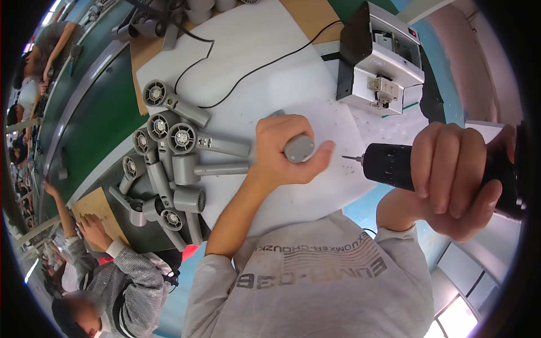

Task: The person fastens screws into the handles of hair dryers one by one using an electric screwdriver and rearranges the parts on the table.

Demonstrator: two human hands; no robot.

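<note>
My left hand [282,151] is wrapped round the handle of a grey hair dryer [299,149]. The handle's round end faces up between thumb and fingers, and most of the body is hidden under the hand. At the right, my right hand [453,177] grips a black electric screwdriver [389,164]. Its thin bit points left toward the handle end, with a gap between them. Left of my left hand lies a pile of similar grey hair dryers [183,138], several showing round fan openings.
White sheeting [248,53] covers the bench, crossed by a black cable [265,66]. A silver and black machine [378,62] stands at the back right. Past the pile runs a green conveyor [101,112]. A co-worker in a grey sleeve [138,276] sits at the lower left.
</note>
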